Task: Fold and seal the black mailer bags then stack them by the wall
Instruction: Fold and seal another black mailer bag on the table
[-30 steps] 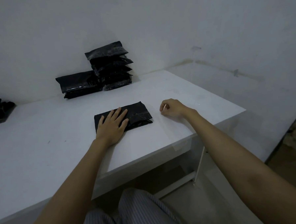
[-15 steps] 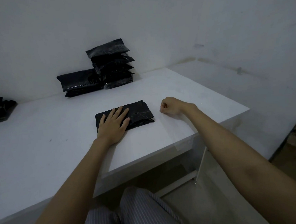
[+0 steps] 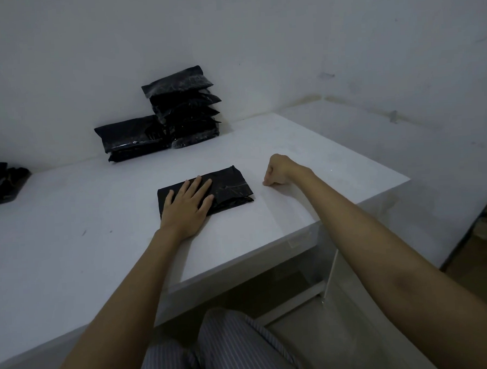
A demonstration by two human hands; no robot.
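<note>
We see the left hand point(image 3: 187, 204) lying flat as before, fingers straight and slightly spread, pressing the folded black bag point(image 3: 225, 188) on the white table point(image 3: 71, 249). Just right of the bag, the right hand point(image 3: 277, 171) has tipped up onto its curled fingertips, seemingly pinching something we cannot make out. Farther back, the stacked bags point(image 3: 183, 108) sit unchanged against the wall point(image 3: 257, 42).

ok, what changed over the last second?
Little. The right hand, a fist on the white table, rolled up slightly so its knuckles point down; whether it pinches anything is unclear. The left hand stays flat on the folded black mailer bag. The stacked black mailer bags by the wall are unmoved.
</note>
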